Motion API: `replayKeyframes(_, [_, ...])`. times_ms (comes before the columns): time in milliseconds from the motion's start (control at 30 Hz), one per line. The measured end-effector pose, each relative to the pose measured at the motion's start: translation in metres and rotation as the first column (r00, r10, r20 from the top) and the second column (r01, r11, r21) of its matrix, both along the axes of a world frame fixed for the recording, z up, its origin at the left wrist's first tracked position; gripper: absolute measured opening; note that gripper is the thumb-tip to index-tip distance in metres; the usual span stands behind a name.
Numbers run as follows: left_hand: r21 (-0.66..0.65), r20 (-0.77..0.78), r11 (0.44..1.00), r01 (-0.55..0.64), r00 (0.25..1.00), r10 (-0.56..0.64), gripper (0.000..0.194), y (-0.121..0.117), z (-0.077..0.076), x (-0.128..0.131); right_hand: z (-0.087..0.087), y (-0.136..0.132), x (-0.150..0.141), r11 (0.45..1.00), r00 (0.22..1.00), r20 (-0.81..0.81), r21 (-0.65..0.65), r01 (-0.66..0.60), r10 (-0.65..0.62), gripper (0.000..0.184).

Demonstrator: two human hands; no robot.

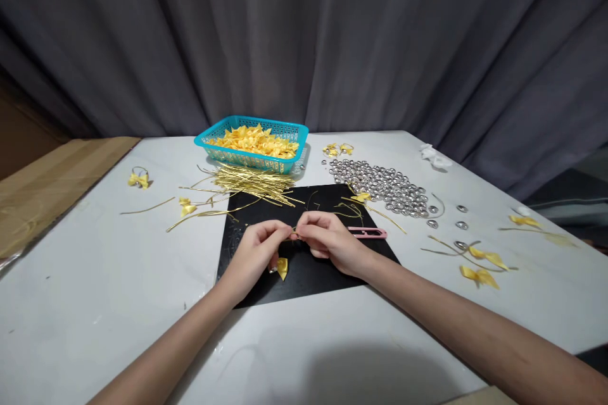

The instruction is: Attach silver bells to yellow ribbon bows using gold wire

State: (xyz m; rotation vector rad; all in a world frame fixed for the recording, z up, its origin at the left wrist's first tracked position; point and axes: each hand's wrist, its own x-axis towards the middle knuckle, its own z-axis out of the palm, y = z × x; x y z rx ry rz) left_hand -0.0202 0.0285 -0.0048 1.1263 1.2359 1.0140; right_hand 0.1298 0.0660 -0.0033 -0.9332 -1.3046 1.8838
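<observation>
The left hand (pixel 256 250) and the right hand (pixel 327 239) meet over the black mat (pixel 308 275) on the tabletop (pixel 95 291), fingertips pinching a thin gold wire (pixel 294 232) between them; a yellow ribbon bow (pixel 282 267) hangs under the left. The wire looks slippery, so a loose pinch could drop the bow.

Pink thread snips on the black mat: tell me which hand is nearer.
Right. The right hand lies just beside the pink thread snips; the left hand sits farther off, across the black mat.
</observation>
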Motion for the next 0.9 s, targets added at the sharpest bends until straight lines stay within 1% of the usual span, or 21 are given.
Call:
replayKeyframes(167, [0.005, 0.013, 1.000, 0.012, 1.000, -0.012, 0.032, -0.0017, 0.0041, 0.0013, 0.0018, -0.0008, -0.0010, 1.000, 1.000, 0.018, 0.020, 0.008, -0.009, 0.023])
replayKeyframes(300, [0.014, -0.015, 1.000, 0.010, 1.000, -0.009, 0.030, -0.0014, 0.0050, 0.0014, 0.0022, -0.0010, -0.0008, 0.999, 1.000, 0.019, 0.041, 0.021, -0.022, 0.021])
replayKeyframes(500, [0.005, 0.012, 1.000, -0.004, 1.000, 0.004, 0.027, -0.0003, 0.0050, -0.0021, 0.0006, 0.0027, 0.0028, 0.999, 0.999, -0.043, -0.020, -0.034, 0.033, 0.024])
replayKeyframes(567, [0.016, -0.005, 1.000, -0.001, 1.000, 0.001, 0.026, 0.0001, 0.0060, -0.0028, -0.0002, 0.0038, 0.0033, 0.999, 0.998, -0.034, -0.009, -0.048, 0.048, 0.026])
replayKeyframes(700, [0.067, -0.094, 0.998, 0.007, 0.996, 0.000, 0.028, 0.0013, 0.0065, -0.0037, -0.0022, 0.0054, 0.0039, 0.994, 0.998, 0.031, 0.097, -0.053, 0.050, 0.031])
replayKeyframes(833, [0.139, -0.240, 0.990, 0.027, 0.971, 0.007, 0.027, -0.0003, 0.0038, -0.0041, -0.0010, 0.0069, 0.0049, 0.983, 0.989, 0.143, 0.176, -0.060, 0.035, 0.036])
replayKeyframes(900, [0.176, -0.298, 0.984, 0.037, 0.955, 0.017, 0.026, -0.0019, 0.0024, -0.0036, 0.0009, 0.0068, 0.0051, 0.973, 0.977, 0.206, 0.210, -0.091, 0.047, 0.037])
